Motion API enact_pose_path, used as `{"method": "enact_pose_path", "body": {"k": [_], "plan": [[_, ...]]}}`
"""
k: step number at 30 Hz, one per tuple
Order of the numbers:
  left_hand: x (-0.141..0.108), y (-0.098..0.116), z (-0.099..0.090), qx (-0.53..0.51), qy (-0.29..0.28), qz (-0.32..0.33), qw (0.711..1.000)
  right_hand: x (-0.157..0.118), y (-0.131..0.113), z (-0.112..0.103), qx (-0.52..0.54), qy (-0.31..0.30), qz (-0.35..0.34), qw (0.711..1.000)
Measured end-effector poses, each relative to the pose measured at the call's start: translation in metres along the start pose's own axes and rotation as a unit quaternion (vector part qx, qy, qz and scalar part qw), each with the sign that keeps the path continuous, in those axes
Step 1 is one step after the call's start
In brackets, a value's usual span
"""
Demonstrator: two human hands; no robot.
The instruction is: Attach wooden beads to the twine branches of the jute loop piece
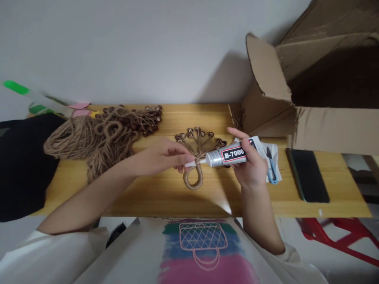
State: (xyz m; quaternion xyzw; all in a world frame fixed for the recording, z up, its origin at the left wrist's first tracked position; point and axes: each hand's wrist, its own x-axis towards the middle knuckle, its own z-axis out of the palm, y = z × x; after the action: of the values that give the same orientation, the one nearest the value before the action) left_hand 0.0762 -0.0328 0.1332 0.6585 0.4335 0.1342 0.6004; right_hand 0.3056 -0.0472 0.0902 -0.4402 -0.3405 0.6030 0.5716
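A silver B-7000 glue tube (233, 153) lies across my right hand (251, 163), which is closed round its body with the index finger stretched out. The tube points left, its thin nozzle beside my left hand (174, 156). Finger and thumb of that hand pinch a small white cap at the nozzle's end; whether cap and nozzle touch is hard to tell. Just beneath them a looped tan cord piece (193, 182) rests on the wooden table (166, 197). Its strands fan out toward the wall and end in small brown beads (197, 130).
Coiled twine (72, 140) and a heap of beaded cords (118, 138) lie at the left, near a black cloth (26, 165). On the right are an open cardboard box (266, 106), blue snips (272, 173) on white packaging and a dark phone (308, 175).
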Motion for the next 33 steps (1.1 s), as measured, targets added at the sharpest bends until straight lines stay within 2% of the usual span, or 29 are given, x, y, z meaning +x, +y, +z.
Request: {"method": "enact_pose_path", "body": {"k": [5,14,22,24,27,31,33], "plan": [[0.001,-0.002,0.004,0.013,0.033,0.008,0.999,0.003,0.004,-0.001,0.008,0.008,-0.005,1.000],[0.005,0.004,0.004,0.054,0.056,-0.002,0.997,0.004,0.004,-0.003,-0.002,0.025,-0.003,1.000],[0.003,-0.001,0.002,0.080,0.072,-0.006,0.994,0.010,0.005,-0.010,0.005,0.049,0.005,0.999],[0.000,-0.001,-0.005,0.093,0.078,-0.012,0.993,0.013,0.007,-0.014,0.020,0.044,0.016,0.999],[-0.003,-0.003,-0.031,0.167,0.123,-0.039,0.977,0.019,0.014,-0.018,0.051,0.013,0.038,0.998],[0.003,-0.020,-0.076,0.268,0.229,-0.052,0.934,0.024,0.024,-0.022,0.091,-0.012,0.047,0.995],[0.010,-0.035,-0.089,0.320,0.261,-0.054,0.909,0.025,0.028,-0.023,0.105,-0.011,0.054,0.993]]}}
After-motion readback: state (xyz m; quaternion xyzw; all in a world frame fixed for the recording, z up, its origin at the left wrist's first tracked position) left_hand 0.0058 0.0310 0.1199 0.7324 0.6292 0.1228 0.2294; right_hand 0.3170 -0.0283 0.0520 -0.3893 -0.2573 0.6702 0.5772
